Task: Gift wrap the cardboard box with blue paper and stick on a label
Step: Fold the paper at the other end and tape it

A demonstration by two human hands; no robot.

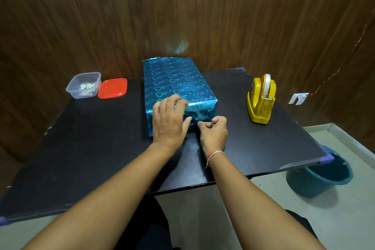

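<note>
The box [174, 81], wrapped in shiny blue heart-patterned paper, lies lengthwise in the middle of the black table [91, 148]. My left hand [169, 119] rests over its near top edge, fingers bent onto the paper, thumb against the near end face. My right hand [213, 131] is at the bottom of that end face with fingers curled; what it pinches there, if anything, is too small to tell. A clear tub [84, 85] at the back left holds small paper pieces that may be labels.
A red lid [113, 88] lies beside the tub. A yellow tape dispenser [260, 101] stands to the right of the box. A teal bucket [320, 174] sits on the floor below the table's right corner. Wood panelling closes off the back.
</note>
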